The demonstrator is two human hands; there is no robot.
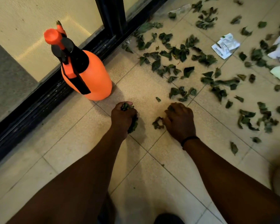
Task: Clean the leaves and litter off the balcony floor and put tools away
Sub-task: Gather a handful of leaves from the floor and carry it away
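Head view: left hand (123, 118) fisted round a wad of leaves (132, 125), right hand (179, 120) curled, pinching a leaf (158, 123) — best rake several together before lifting.

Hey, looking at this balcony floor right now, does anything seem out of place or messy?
Yes. Dark green leaves are strewn across the tiled floor, mostly to the right, with a crumpled paper wrapper among them. The left hand grips a bunch of leaves; the right hand gathers more. The orange sprayer stands upright by the door.

The single head view looks steeply down at the tiled floor (81, 159) from fairly close, probably crouched, with the door track (39, 101) toward ten o'clock.
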